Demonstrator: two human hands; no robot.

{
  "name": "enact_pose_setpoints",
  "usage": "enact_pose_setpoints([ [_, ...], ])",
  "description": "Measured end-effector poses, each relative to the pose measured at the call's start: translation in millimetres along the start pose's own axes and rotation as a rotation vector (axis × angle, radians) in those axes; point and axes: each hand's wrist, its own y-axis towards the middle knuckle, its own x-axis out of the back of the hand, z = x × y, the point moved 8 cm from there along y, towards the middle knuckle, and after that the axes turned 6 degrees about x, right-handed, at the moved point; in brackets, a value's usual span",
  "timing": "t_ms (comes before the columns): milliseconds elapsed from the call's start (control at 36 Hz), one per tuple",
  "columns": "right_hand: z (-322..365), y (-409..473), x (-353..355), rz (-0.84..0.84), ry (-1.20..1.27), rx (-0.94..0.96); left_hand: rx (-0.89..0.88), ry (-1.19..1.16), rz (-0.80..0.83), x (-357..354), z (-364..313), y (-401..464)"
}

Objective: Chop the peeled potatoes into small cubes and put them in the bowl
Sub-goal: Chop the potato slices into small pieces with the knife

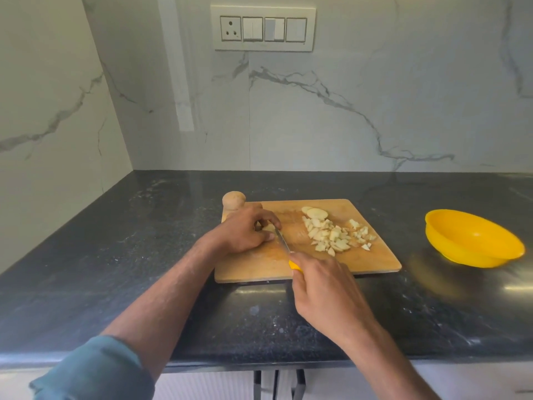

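On the wooden cutting board (pixel 369 255), my left hand (pixel 245 230) curls over a pale potato piece (pixel 268 227) and holds it down. My right hand (pixel 323 290) grips the yellow handle of a knife (pixel 284 242), whose blade rests against that piece beside my left fingers. A pile of small potato cubes (pixel 336 236) lies on the right half of the board, with two potato slices (pixel 315 212) behind it. A whole potato (pixel 233 200) sits at the board's far left corner. The yellow bowl (pixel 473 238) stands to the right of the board and looks empty.
The board lies on a dark speckled stone counter (pixel 144 241) set into a corner of marble-patterned walls. A switch panel (pixel 262 28) hangs on the back wall. The counter's front edge (pixel 259 360) runs below my arms.
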Motion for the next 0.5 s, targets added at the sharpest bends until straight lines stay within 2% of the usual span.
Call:
enact_pose_setpoints([
  [111, -7.4, -7.5, 14.4, -0.084, 0.024, -0.023, 0.011, -0.045, -0.027, 1.2, 1.1, -2.2],
  [222, -13.7, -3.5, 21.7, -0.156, 0.071, -0.068, 0.091, -0.186, -0.066, 7.2, 11.8, -5.0],
  [500, -1.0, 33.4, -6.5, -0.048, 0.018, -0.017, 0.122, -0.268, -0.146, 17.4, 20.3, -6.8],
])
